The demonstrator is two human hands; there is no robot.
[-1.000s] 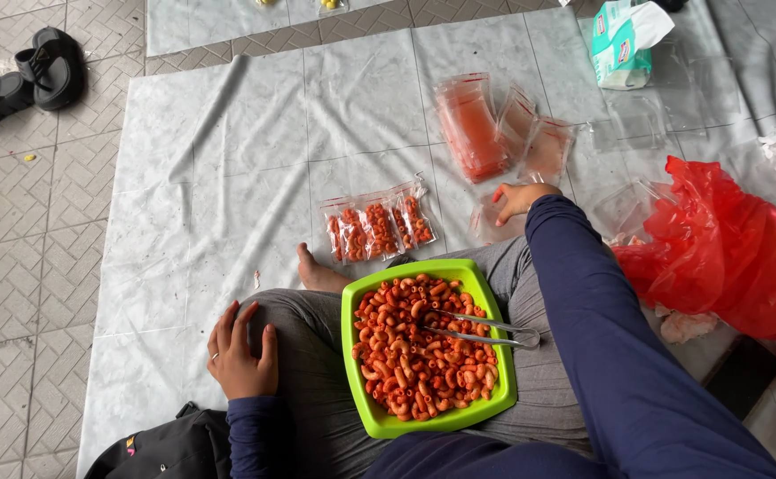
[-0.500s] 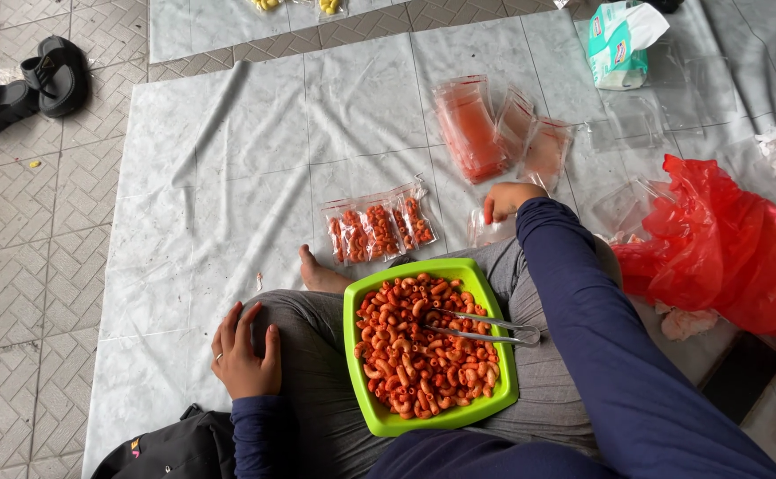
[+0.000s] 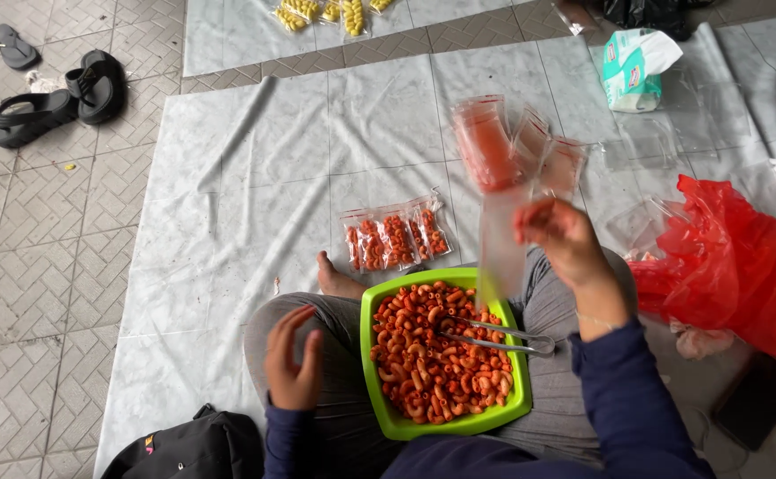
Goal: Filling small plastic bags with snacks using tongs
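Above green tray (image 3: 379, 306) of red macaroni: right hand (image 3: 558, 232) pinching empty clear pouch (image 3: 500, 244); left hand (image 3: 293, 364) open, empty. Spread pouch mouth wide over tray before tonging.

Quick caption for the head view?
Right hand lifts an empty clear bag over a green tray of red macaroni; left hand on knee.

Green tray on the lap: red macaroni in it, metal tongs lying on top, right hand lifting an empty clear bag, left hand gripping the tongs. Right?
Not quite. In the head view the left hand rests on the knee, off the tongs. The rest holds: green tray, right hand, clear bag.
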